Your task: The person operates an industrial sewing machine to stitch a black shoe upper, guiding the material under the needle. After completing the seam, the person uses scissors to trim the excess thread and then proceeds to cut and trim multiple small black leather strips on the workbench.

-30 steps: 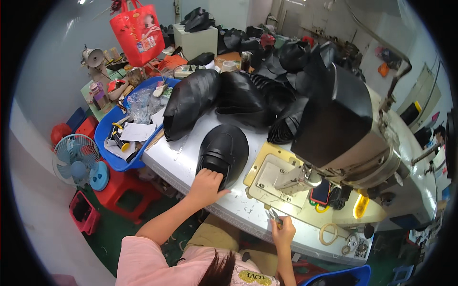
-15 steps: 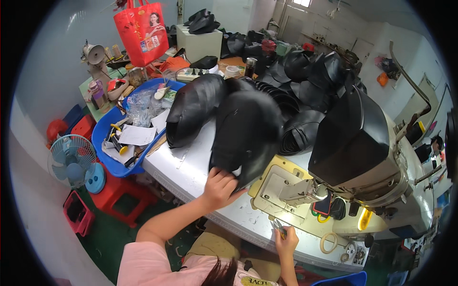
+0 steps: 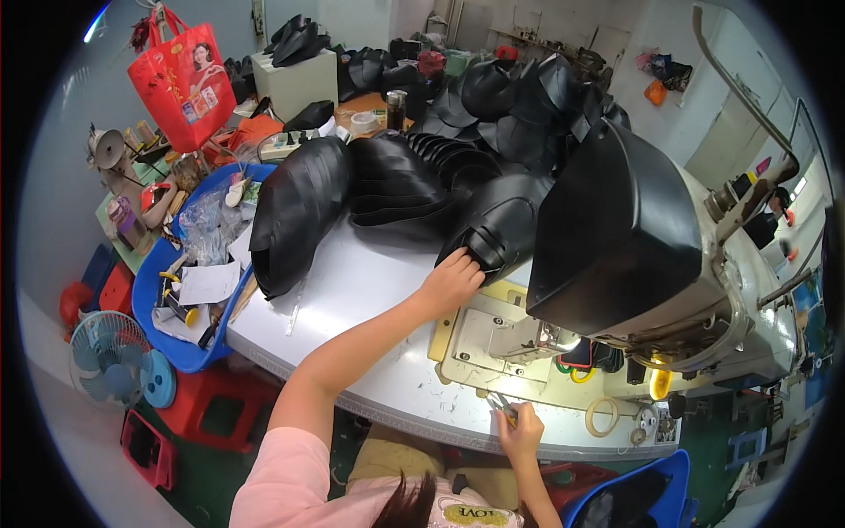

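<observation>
I have one view only, from the head, looking steeply down and forward over the table (image 3: 352,290); no second view shares it. The fisheye bends the table edge and darkens the corners. My arms enter from the lower edge, left hand (image 3: 451,280) mid-frame, right hand (image 3: 521,429) low. The sewing machine (image 3: 651,255) looms close at right, the far room small up top

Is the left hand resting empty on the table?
No, the left hand grips the edge of a black leather piece by the sewing machine, lifted off the white table.
</observation>
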The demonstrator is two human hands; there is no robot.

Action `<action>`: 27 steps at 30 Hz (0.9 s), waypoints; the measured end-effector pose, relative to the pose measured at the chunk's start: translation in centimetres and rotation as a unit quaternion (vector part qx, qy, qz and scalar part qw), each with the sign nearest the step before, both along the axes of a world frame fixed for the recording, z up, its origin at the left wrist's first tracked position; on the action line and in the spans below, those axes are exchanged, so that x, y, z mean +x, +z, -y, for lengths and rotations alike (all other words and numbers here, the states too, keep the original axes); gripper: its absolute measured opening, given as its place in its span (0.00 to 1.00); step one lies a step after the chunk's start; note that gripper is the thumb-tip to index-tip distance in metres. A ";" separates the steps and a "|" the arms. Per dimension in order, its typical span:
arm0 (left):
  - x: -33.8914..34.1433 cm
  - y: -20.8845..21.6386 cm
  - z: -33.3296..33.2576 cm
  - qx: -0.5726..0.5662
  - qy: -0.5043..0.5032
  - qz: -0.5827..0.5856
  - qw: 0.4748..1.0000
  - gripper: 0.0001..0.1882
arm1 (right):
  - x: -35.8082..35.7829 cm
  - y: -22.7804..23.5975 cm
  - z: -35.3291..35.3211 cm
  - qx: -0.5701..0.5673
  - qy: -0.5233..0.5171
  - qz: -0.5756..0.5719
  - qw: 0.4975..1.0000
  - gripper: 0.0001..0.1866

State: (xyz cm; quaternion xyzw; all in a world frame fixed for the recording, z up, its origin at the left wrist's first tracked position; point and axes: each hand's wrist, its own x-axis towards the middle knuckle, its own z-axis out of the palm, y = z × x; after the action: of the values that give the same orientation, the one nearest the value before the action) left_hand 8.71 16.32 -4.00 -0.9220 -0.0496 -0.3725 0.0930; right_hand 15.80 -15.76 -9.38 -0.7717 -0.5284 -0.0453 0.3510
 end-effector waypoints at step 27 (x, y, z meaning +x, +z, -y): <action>-1.2 -6.6 5.6 -0.271 0.124 0.076 0.951 0.30 | 4.1 1.6 3.3 0.124 -0.142 -0.128 0.974 0.11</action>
State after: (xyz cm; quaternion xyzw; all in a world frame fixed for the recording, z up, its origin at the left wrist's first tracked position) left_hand 7.47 10.71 -10.62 -0.8680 -0.2700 -0.3994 -0.1192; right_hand 19.86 -19.09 -7.81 -0.7886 -0.3547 -0.0605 0.4987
